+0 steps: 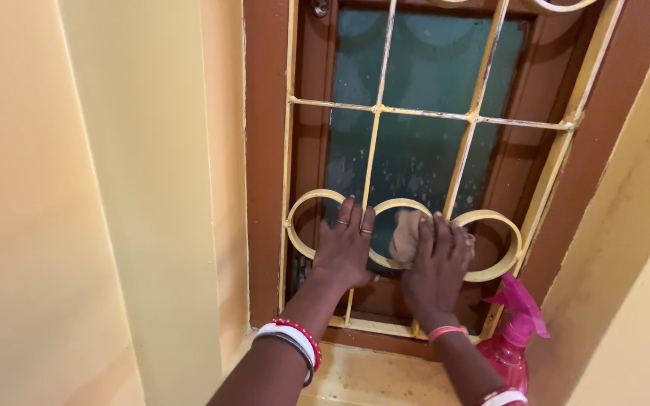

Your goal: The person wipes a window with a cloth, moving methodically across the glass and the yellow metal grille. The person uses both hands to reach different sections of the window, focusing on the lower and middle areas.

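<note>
- Nearest, at the lower right: a pink spray bottle stands on the window sill, just beside the right forearm and not held by either hand.
- Bangles in red, white and dark tones circle the left wrist; a pink band circles the right.
- Left hand: fingers spread flat and empty, reaching through the left ring of the yellow grille, braced against the lower frame; rings show on two fingers.
- Right hand: fingers curled around a tan cloth, pressing it on the lowest part of the glass pane, behind the middle ring of the grille.
- Progress, judged from the glass: wiping appears under way at the bottom of the pane, where the cloth sits.
- Farther up, the greenish glass shows cloudy streaks and pale blotches, so most of its surface seems left to clean.
- The yellow bars carry dark scuffs, and the brown wooden frame looks untouched.
- Left and right of the opening: plain yellow walls.
</note>
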